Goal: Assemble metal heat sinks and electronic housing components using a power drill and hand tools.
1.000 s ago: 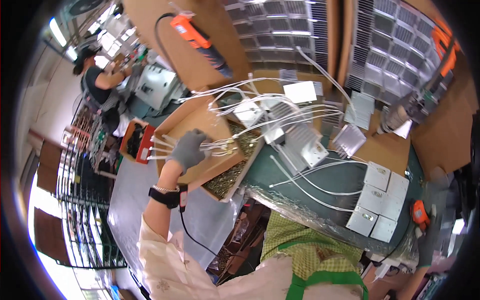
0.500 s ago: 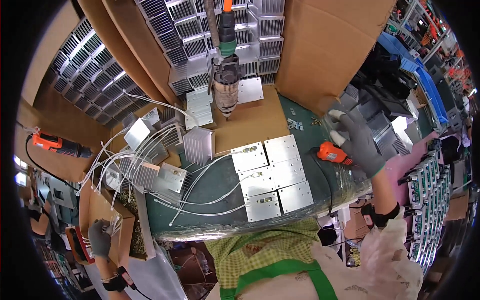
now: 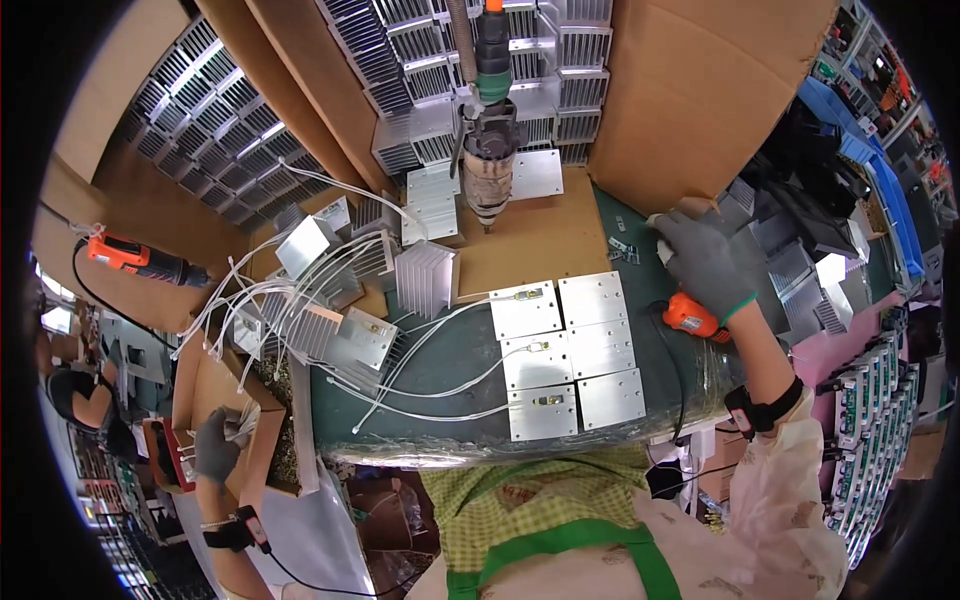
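My left hand (image 3: 217, 447), in a grey glove, is down in an open cardboard box (image 3: 262, 440) at the lower left. Its fingers are curled round white cables (image 3: 243, 424). At the right of the green table, my right hand (image 3: 706, 262), also gloved, reaches over the spot of the small brass parts and covers them. Its fingertips are bent down together; what they pinch is hidden. Small metal clips (image 3: 622, 250) lie just left of it. Several heatsinks stand in a block, flat faces up (image 3: 600, 345); the left ones each carry a small part with a white cable (image 3: 450, 385).
A power screwdriver (image 3: 488, 170) hangs over a cardboard sheet. An orange driver (image 3: 692, 316) lies beside my right wrist; another (image 3: 140, 262) hangs at left. Loose heatsinks with cables (image 3: 330, 290) crowd the table's left. Stacked heatsinks (image 3: 425, 80) fill cartons behind. A person (image 3: 85, 395) is at far left.
My right hand has moved left and down over the brass parts, its fingers drawing together. My left hand stays in the box, fingers among the cables. The whole view has shifted slightly.
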`<state>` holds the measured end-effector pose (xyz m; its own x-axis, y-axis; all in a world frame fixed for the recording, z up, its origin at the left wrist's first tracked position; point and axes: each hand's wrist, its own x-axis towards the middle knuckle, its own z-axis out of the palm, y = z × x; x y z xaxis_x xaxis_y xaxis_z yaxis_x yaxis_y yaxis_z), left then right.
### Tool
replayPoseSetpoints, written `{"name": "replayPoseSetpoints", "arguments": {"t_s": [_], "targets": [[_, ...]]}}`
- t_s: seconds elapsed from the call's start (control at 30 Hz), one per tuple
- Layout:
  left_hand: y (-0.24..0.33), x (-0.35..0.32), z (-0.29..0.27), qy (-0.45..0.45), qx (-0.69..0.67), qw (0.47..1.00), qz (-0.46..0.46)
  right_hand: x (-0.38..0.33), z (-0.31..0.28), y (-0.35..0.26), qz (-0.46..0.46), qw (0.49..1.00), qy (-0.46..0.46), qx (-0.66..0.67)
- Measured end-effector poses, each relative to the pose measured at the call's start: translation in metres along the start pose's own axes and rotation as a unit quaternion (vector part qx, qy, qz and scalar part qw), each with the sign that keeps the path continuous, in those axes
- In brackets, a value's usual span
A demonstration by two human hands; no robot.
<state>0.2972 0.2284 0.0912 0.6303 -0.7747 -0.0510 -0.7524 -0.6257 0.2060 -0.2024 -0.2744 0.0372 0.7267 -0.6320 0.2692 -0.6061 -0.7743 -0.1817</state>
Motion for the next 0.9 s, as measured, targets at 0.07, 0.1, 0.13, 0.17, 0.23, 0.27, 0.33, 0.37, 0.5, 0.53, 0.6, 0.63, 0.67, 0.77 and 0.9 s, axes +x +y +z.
{"name": "replayPoseSetpoints", "arguments": {"t_s": [0.07, 0.1, 0.13, 0.17, 0.23, 0.27, 0.33, 0.37, 0.5, 0.53, 0.6, 0.63, 0.67, 0.77, 0.9], "targets": [[0.004, 0.003, 0.001, -0.06, 0.034, 0.996, -0.062, 0.005, -0.006, -0.004, -0.001, 1.0, -0.002, 0.014], [0.006, 0.004, 0.0, -0.018, 0.043, 0.999, -0.008, 0.008, -0.007, -0.006, -0.014, 1.0, -0.011, 0.018], [0.008, 0.004, -0.004, 0.015, 0.048, 0.998, 0.037, 0.011, -0.009, -0.008, -0.027, 0.999, -0.02, 0.022], [0.009, 0.004, -0.007, 0.022, 0.051, 0.998, 0.043, 0.012, -0.01, -0.01, -0.028, 0.999, -0.023, 0.023], [0.01, -0.001, -0.017, 0.059, -0.027, 0.995, -0.072, 0.014, -0.01, -0.013, -0.014, 0.989, -0.145, 0.01], [0.01, -0.003, -0.021, 0.08, -0.026, 0.995, -0.049, 0.016, -0.008, -0.014, 0.005, 0.984, -0.176, 0.0], [0.007, -0.007, -0.032, 0.16, -0.002, 0.987, -0.003, 0.017, -0.003, -0.017, -0.043, 0.99, -0.134, 0.027], [0.004, -0.011, -0.037, 0.187, 0.024, 0.982, 0.012, 0.019, 0.0, -0.017, 0.002, 0.985, -0.164, 0.06], [-0.008, -0.012, -0.048, 0.26, -0.092, 0.961, 0.026, 0.022, 0.007, -0.011, 0.035, 0.978, -0.176, 0.111], [-0.009, -0.013, -0.049, 0.264, -0.165, 0.95, -0.017, 0.019, 0.011, -0.009, 0.038, 0.974, -0.147, 0.168], [-0.014, -0.012, -0.058, 0.238, -0.205, 0.949, -0.024, 0.016, 0.012, -0.002, 0.028, 0.977, -0.132, 0.165], [-0.015, -0.013, -0.059, 0.254, -0.284, 0.923, -0.051, 0.014, 0.011, 0.001, 0.029, 0.985, -0.108, 0.129], [-0.017, -0.01, -0.059, 0.248, -0.389, 0.886, -0.051, 0.011, 0.01, 0.004, 0.018, 0.994, -0.071, 0.086], [-0.031, -0.001, -0.081, 0.284, -0.406, 0.866, -0.068, 0.005, 0.002, 0.009, 0.011, 0.988, -0.052, 0.143], [-0.048, -0.001, -0.145, 0.504, -0.407, 0.754, -0.108, 0.001, -0.017, 0.004, 0.061, 0.977, 0.016, 0.204]]}}
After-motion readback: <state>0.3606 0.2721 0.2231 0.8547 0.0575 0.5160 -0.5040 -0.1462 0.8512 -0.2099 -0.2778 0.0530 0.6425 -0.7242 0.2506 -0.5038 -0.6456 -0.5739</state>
